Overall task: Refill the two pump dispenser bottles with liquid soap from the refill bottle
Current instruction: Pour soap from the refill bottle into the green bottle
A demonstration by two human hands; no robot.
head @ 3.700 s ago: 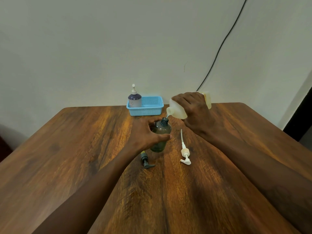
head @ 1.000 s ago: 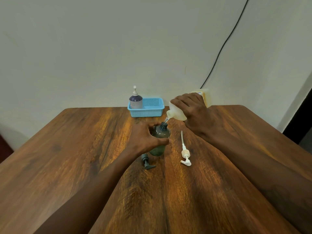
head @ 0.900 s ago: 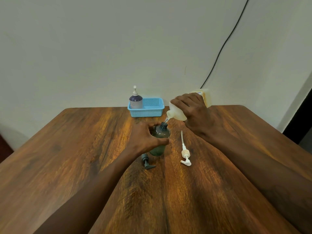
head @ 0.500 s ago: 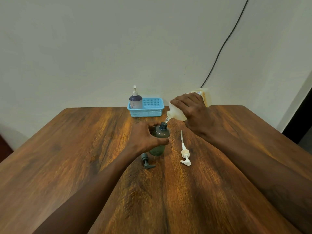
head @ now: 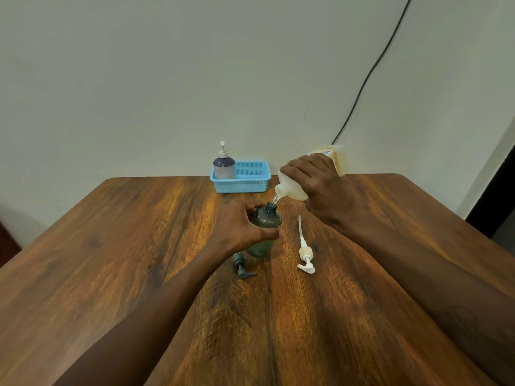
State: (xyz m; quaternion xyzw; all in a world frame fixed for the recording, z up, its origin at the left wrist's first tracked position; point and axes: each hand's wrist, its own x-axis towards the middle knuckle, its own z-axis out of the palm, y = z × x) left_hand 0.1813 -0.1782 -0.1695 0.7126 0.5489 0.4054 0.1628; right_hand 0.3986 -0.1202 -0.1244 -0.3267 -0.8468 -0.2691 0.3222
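A dark green dispenser bottle (head: pixel 264 224) stands upright and uncapped at the table's middle, with my left hand (head: pixel 239 227) wrapped around its side. My right hand (head: pixel 315 185) grips the pale refill bottle (head: pixel 338 160), tilted spout-down just above the green bottle's neck, and a thin stream of liquid runs from spout to opening. The green pump head (head: pixel 242 267) lies on the table in front of the bottle. A white pump with its long tube (head: pixel 305 253) lies to the right. The second dispenser bottle (head: pixel 223 165), purple with a white pump, stands in the blue basket.
The blue plastic basket (head: pixel 250 178) sits at the far edge of the wooden table (head: pixel 111 246), against the wall. A black cable (head: pixel 370 71) runs down the wall behind my right hand. A dark doorway lies at the far right.
Since 3.7 s ago the refill bottle's spout has risen slightly above the green bottle's neck. Over the last second both hands stay almost still while the pouring continues.
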